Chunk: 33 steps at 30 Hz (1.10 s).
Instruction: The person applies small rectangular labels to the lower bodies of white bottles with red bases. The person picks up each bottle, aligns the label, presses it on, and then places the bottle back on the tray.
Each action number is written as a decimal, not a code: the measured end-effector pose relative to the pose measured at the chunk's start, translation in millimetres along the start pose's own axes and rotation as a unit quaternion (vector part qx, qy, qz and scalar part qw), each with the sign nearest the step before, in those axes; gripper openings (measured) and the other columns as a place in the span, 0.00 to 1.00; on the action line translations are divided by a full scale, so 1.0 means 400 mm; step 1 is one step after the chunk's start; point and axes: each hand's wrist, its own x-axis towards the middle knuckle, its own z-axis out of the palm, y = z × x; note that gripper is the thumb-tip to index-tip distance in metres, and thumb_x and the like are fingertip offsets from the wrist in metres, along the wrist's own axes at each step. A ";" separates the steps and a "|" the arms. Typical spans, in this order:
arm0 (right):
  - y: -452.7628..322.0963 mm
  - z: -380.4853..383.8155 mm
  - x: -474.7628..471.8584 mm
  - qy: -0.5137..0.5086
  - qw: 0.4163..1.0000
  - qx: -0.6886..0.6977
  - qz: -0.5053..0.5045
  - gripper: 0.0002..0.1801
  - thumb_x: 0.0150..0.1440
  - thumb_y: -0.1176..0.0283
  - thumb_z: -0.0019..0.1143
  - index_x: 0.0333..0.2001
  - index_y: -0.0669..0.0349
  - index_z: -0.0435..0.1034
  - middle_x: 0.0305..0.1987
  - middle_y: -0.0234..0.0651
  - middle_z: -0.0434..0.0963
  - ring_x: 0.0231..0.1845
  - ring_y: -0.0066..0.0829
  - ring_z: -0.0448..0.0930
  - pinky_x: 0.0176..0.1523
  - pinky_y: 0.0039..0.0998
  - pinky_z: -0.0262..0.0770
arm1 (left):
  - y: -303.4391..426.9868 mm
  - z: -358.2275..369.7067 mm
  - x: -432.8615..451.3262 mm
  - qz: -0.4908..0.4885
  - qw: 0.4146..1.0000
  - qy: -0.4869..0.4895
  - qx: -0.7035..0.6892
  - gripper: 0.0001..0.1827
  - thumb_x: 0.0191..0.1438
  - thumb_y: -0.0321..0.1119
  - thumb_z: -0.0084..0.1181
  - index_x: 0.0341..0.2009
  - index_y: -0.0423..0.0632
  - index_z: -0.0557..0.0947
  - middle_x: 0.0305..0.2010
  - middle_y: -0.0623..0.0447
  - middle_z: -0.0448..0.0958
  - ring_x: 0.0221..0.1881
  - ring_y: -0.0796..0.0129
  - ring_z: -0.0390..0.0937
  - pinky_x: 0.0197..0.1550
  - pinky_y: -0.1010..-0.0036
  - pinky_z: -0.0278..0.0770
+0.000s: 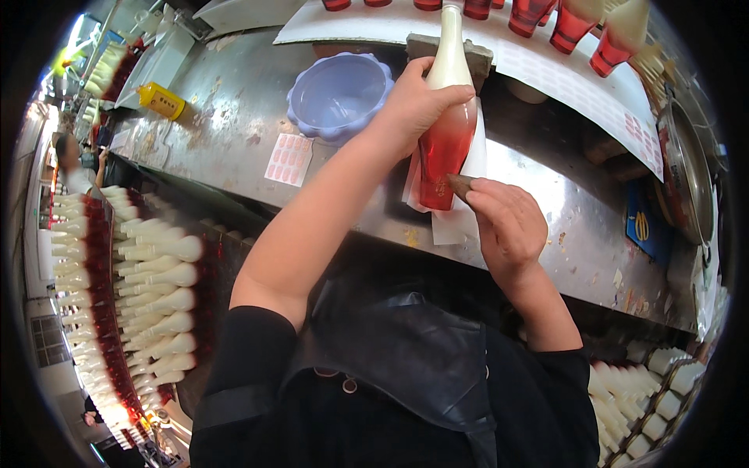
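Observation:
My left hand (430, 102) is closed around the upper body of a glass bottle (447, 146), cream at the neck and shading to clear red at the base. The bottle lies tilted on the metal bench, over white paper, its neck by a grey block (480, 61). Small gold marks show near its base. In my right hand (509, 216), a small brown flat piece (461, 186), perhaps a scraper, is pinched between thumb and fingers. Its tip is at the bottle's lower side, beside the marks; whether it touches is unclear.
A blue scalloped basin (340, 96), a sticker sheet (289, 159) and a yellow bottle (161, 100) stand or lie to the left. Red bottles (611, 52) line a white board behind. Many more fill racks at left (158, 292). A pan (690, 169) is at right; a person (79, 169) is far left.

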 end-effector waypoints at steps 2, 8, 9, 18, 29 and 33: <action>-0.004 -0.008 -0.012 -0.068 0.995 0.026 -0.062 0.11 0.52 0.79 0.62 0.41 0.62 0.80 0.46 0.41 0.85 0.45 0.39 0.87 0.48 0.35 0.82 | 0.013 -0.007 -0.003 0.019 1.000 -0.010 0.000 0.45 0.54 0.38 0.72 0.70 0.36 0.62 0.57 0.42 0.75 0.54 0.60 0.78 0.56 0.65 0.80; -0.038 -0.016 -0.034 -0.083 0.990 0.020 -0.109 0.12 0.50 0.81 0.63 0.41 0.63 0.81 0.45 0.42 0.86 0.47 0.44 0.87 0.49 0.38 0.83 | 0.022 -0.035 -0.027 0.092 0.995 0.018 -0.028 0.21 0.53 0.37 0.71 0.46 0.39 0.79 0.40 0.50 0.80 0.37 0.68 0.80 0.40 0.69 0.81; -0.038 -0.013 -0.034 -0.083 0.988 0.015 -0.133 0.12 0.50 0.81 0.63 0.41 0.63 0.81 0.44 0.42 0.86 0.46 0.44 0.87 0.49 0.38 0.83 | 0.028 -0.035 -0.030 0.100 0.994 0.046 -0.014 0.17 0.53 0.36 0.71 0.40 0.39 0.81 0.35 0.51 0.80 0.34 0.68 0.80 0.38 0.68 0.81; -0.029 -0.027 -0.038 -0.041 0.982 0.185 0.001 0.17 0.53 0.92 0.63 0.46 0.67 0.78 0.46 0.47 0.86 0.49 0.41 0.86 0.55 0.37 0.82 | 0.082 -0.075 -0.328 0.227 0.939 0.214 0.147 0.32 0.56 0.49 0.65 0.55 0.38 0.72 0.47 0.36 0.80 0.51 0.42 0.80 0.56 0.55 0.75; -0.078 0.080 -0.009 -0.090 0.899 0.369 0.216 0.13 0.65 0.81 0.61 0.54 0.67 0.77 0.49 0.41 0.84 0.51 0.28 0.84 0.58 0.29 0.80 | -0.001 -0.417 -0.881 0.216 0.787 0.520 0.252 0.31 0.60 0.51 0.65 0.54 0.39 0.71 0.41 0.38 0.82 0.44 0.43 0.84 0.46 0.55 0.80; -0.125 0.130 0.021 -0.132 0.876 0.406 0.225 0.12 0.67 0.77 0.61 0.53 0.66 0.78 0.50 0.39 0.85 0.51 0.29 0.84 0.59 0.29 0.80 | -0.080 -0.556 -1.135 0.070 0.656 0.685 0.309 0.29 0.60 0.53 0.64 0.53 0.40 0.77 0.41 0.35 0.84 0.43 0.38 0.84 0.47 0.51 0.80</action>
